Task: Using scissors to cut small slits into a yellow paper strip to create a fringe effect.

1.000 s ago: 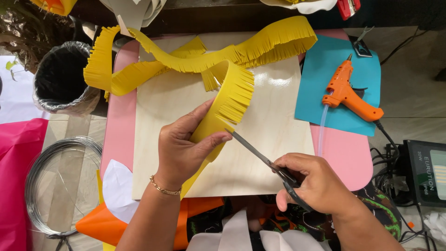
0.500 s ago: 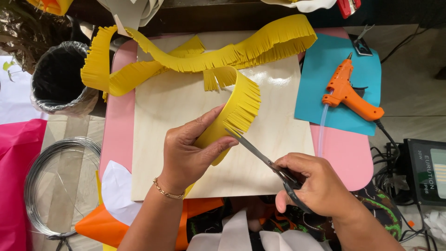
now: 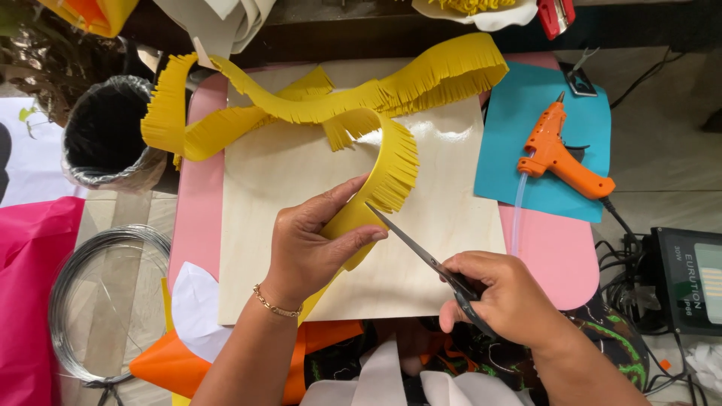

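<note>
Head view shows me a black box with a pale label (image 3: pixel 688 280) at the surface's right edge, beside a teal sheet (image 3: pixel 519 150) carrying an orange glue gun (image 3: pixel 560 154). A long yellow fringed paper strip (image 3: pixel 391 162) curls across the plywood board (image 3: pixel 301 173), one edge cut into fine tassels. My left hand (image 3: pixel 312 240) has a closed grip pinching the strip's uncut end. My right hand (image 3: pixel 508 301) is wrapped round scissors (image 3: pixel 421 252), blade tips at the strip.

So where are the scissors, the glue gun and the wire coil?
scissors (image 3: pixel 410 242): head view, on the blades.
glue gun (image 3: pixel 560 156): head view, on the orange body.
wire coil (image 3: pixel 68 289): head view, on the left arc of the loop.
</note>
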